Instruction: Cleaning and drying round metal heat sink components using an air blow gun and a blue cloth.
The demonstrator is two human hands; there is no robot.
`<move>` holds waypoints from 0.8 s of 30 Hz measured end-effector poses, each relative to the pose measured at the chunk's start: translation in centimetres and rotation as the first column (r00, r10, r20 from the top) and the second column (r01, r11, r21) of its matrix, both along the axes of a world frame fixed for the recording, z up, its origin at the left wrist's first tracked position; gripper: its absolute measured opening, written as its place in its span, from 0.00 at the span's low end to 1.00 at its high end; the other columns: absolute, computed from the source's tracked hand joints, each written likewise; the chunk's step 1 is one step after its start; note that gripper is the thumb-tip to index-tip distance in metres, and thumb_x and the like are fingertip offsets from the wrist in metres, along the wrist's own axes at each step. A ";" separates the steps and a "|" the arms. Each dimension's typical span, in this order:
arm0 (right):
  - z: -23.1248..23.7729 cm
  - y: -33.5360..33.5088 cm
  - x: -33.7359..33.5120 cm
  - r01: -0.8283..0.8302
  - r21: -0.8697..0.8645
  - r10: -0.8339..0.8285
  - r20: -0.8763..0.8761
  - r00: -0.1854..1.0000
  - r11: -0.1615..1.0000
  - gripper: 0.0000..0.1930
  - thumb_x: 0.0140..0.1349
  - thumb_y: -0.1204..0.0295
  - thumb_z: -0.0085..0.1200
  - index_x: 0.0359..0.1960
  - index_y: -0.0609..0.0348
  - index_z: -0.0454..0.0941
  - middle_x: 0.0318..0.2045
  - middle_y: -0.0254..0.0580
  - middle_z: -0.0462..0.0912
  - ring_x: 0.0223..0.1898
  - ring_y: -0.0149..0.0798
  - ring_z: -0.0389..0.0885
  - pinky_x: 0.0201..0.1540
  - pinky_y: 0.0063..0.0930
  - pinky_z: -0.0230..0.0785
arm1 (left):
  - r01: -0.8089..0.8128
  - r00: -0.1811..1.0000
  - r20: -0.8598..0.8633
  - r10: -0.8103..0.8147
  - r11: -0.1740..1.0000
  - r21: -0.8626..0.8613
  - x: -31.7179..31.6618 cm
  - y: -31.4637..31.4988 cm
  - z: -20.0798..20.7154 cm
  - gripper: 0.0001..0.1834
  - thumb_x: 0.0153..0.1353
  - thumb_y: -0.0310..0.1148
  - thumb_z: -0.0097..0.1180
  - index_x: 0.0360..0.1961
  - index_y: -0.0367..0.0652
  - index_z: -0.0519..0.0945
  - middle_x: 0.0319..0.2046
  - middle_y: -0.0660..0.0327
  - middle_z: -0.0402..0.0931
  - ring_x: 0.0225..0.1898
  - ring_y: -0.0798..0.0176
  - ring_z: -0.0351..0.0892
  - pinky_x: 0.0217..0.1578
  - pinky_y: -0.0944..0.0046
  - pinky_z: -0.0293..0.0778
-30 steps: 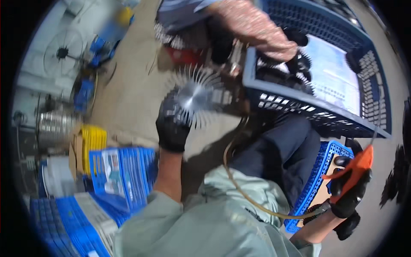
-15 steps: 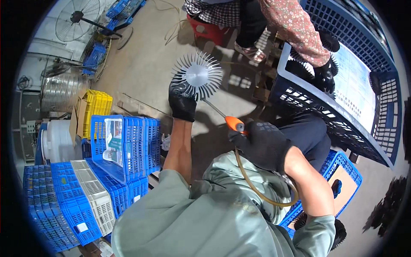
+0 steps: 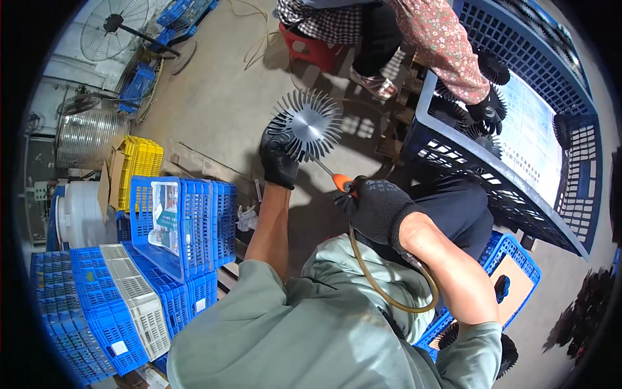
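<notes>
My left hand [image 3: 278, 159], in a black glove, grips a round silver heat sink [image 3: 311, 125] by its lower left edge. Curved fins ring its smooth bright centre. My black-gloved right hand [image 3: 383, 209] is closed round an air blow gun [image 3: 342, 182] with an orange body and a thin metal nozzle. The nozzle's tip is at the fins on the heat sink's lower side; whether it touches them I cannot tell. From the gun a yellowish hose [image 3: 383, 297] loops down over my lap and up by my right wrist.
A co-worker's gloved hand [image 3: 484, 113] is among black heat sinks [image 3: 447, 111] in a large dark blue crate [image 3: 499, 170] at right. Stacked blue crates [image 3: 194, 227] stand at left, beside a yellow crate [image 3: 140, 165]. Another blue crate [image 3: 523, 285] sits by my right elbow.
The heat sink has shifted slightly right and down with my left hand. My right hand and the blow gun have moved left, nearer to it. The co-worker's hand has shifted slightly.
</notes>
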State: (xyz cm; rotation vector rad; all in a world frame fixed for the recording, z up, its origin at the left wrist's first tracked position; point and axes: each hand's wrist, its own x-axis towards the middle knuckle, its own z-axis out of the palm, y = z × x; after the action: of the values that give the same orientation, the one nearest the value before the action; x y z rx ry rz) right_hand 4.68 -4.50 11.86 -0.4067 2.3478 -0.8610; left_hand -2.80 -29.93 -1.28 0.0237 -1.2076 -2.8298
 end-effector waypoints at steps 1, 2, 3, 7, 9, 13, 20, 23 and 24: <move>0.0 0.1 0.0 0.005 0.002 -0.005 -0.002 1.000 1.000 0.25 0.64 0.53 0.44 0.38 0.70 0.77 0.27 0.62 0.82 0.33 0.59 0.82 0.39 0.48 0.73 | 0.020 1.000 -0.001 -0.020 1.000 -0.012 0.1 0.2 0.2 0.26 0.50 0.23 0.49 0.54 0.31 0.72 0.47 0.52 0.76 0.46 0.58 0.79 0.50 0.60 0.76; 0.2 0.3 -0.1 0.006 -0.008 -0.006 -0.015 1.000 1.000 0.25 0.64 0.54 0.44 0.37 0.69 0.77 0.28 0.61 0.82 0.33 0.59 0.82 0.39 0.47 0.73 | 0.039 0.999 -0.002 -0.039 0.999 -0.027 0.2 0.2 0.4 0.26 0.50 0.23 0.49 0.54 0.32 0.72 0.46 0.53 0.77 0.45 0.59 0.79 0.48 0.61 0.77; 0.3 0.4 -0.1 0.008 -0.018 -0.008 -0.028 1.000 1.000 0.24 0.64 0.54 0.44 0.37 0.69 0.78 0.28 0.61 0.82 0.33 0.59 0.82 0.39 0.47 0.73 | 0.041 0.999 -0.004 -0.042 0.999 -0.027 0.3 0.3 0.5 0.26 0.50 0.23 0.49 0.54 0.32 0.72 0.46 0.53 0.77 0.45 0.59 0.79 0.48 0.61 0.77; 0.0 0.2 0.1 0.007 -0.009 -0.007 -0.037 0.999 1.000 0.23 0.64 0.55 0.45 0.37 0.67 0.78 0.28 0.60 0.82 0.33 0.58 0.82 0.39 0.47 0.73 | 0.004 0.999 0.053 0.000 0.998 -0.066 0.4 0.3 0.3 0.24 0.52 0.23 0.50 0.54 0.32 0.72 0.44 0.55 0.77 0.41 0.62 0.80 0.41 0.66 0.79; 0.0 0.0 0.2 0.001 0.001 -0.001 -0.038 0.999 1.000 0.23 0.64 0.55 0.45 0.37 0.67 0.78 0.28 0.60 0.82 0.33 0.58 0.82 0.40 0.47 0.73 | -0.017 0.998 0.054 0.021 0.998 -0.065 0.4 0.3 -0.2 0.23 0.54 0.24 0.49 0.54 0.33 0.71 0.44 0.55 0.77 0.41 0.63 0.80 0.41 0.67 0.79; 0.0 0.1 -0.1 -0.005 -0.001 0.005 -0.036 0.999 1.000 0.23 0.64 0.55 0.45 0.37 0.67 0.78 0.28 0.60 0.82 0.33 0.58 0.82 0.40 0.47 0.73 | 0.021 1.000 0.021 -0.020 0.998 -0.067 0.3 0.4 -0.2 0.23 0.56 0.24 0.49 0.55 0.33 0.71 0.45 0.56 0.77 0.42 0.63 0.80 0.43 0.66 0.78; 0.1 1.2 -0.1 0.059 0.005 -0.058 -0.090 0.994 0.998 0.22 0.65 0.54 0.44 0.37 0.65 0.78 0.29 0.59 0.82 0.35 0.57 0.82 0.40 0.46 0.73 | 0.035 0.999 0.000 -0.035 0.993 -0.113 0.3 1.0 0.8 0.22 0.58 0.26 0.50 0.55 0.33 0.71 0.46 0.56 0.77 0.45 0.62 0.79 0.48 0.63 0.77; -0.1 2.5 -1.0 0.129 0.060 -0.125 -0.071 0.990 0.990 0.23 0.65 0.54 0.44 0.38 0.65 0.78 0.30 0.59 0.82 0.36 0.57 0.82 0.41 0.45 0.73 | -0.011 1.000 0.014 0.013 0.989 -0.145 0.2 1.1 0.0 0.22 0.58 0.26 0.51 0.55 0.33 0.71 0.46 0.56 0.77 0.45 0.61 0.79 0.49 0.62 0.76; -0.4 2.6 -1.3 0.147 0.079 -0.143 -0.055 0.988 0.986 0.23 0.65 0.53 0.44 0.38 0.65 0.78 0.30 0.59 0.82 0.36 0.57 0.82 0.41 0.45 0.73 | -0.025 1.000 0.015 0.028 0.985 -0.171 0.5 0.5 -0.2 0.22 0.58 0.27 0.51 0.55 0.33 0.71 0.46 0.57 0.77 0.45 0.62 0.79 0.49 0.63 0.76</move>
State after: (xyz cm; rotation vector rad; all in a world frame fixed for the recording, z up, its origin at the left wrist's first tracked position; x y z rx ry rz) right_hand 3.38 -1.94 11.49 -0.2269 2.4728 -0.8253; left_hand -2.34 -29.41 -1.47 0.0546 -1.4385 -2.6983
